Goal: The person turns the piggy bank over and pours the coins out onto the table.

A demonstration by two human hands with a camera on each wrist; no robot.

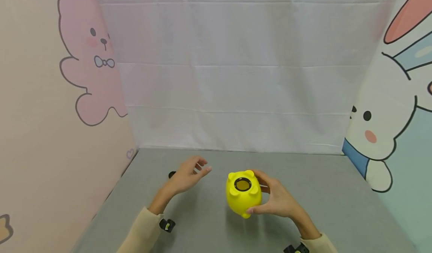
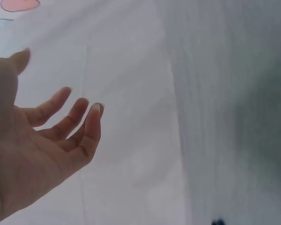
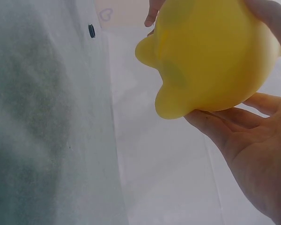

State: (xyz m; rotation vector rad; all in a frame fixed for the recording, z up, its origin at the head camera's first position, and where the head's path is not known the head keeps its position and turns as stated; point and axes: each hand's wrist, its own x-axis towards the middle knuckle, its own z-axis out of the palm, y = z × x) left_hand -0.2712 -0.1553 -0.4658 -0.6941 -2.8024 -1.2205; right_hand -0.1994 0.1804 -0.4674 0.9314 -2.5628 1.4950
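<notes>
My right hand [image 1: 278, 198] holds a yellow piggy bank [image 1: 236, 200] above the grey table, thumb on the near side and fingers around the far side. The bank is turned over, its stubby feet upward around a black-rimmed round opening. In the right wrist view, the fingers [image 3: 243, 117] press against the bank's smooth body [image 3: 215, 56]. To the left, my left hand [image 1: 185, 176] hovers with loosely bent fingers and nothing in it; its palm [image 2: 33, 154] shows in the left wrist view. A small black disc [image 1: 171, 174] lies on the table behind the left hand, partly hidden by it.
The grey table [image 1: 303, 181] runs back to a hanging white cloth [image 1: 236, 88]. Side walls carry a pink bear picture [image 1: 87, 57] on the left and a white rabbit picture [image 1: 381, 125] on the right. Dark wrist cameras [image 1: 167, 225] sit at both sleeves.
</notes>
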